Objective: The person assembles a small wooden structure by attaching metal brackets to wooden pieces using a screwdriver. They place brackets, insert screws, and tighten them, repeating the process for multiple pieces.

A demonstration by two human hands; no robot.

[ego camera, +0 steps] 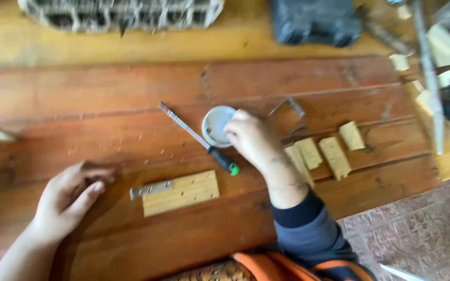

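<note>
Fingers of your right hand are curled down onto the rim of the small round white plastic lid, touching its right edge; whether you're pinching it or just resting there, I can't tell, the picture is blurred. That lid sits near the middle of the broad reddish-brown wooden board. Just beside it on the left lies the screwdriver with a striped metal shaft and a black-and-green handle, running diagonally, its handle tip pointing toward you.

Your left hand is flat on the board, palm down, fingers loosely spread, holding nothing. It's well apart from the lid.

Between your two hands lies the pale rectangular wooden block, with a thin grey metal strip sticking out past its left end.

To the right of your right wrist, several short pale wood offcuts lie side by side. Above them sits a bent grey metal bracket.

Up top, a dark grey case rests on the yellowish wooden surface.
</note>
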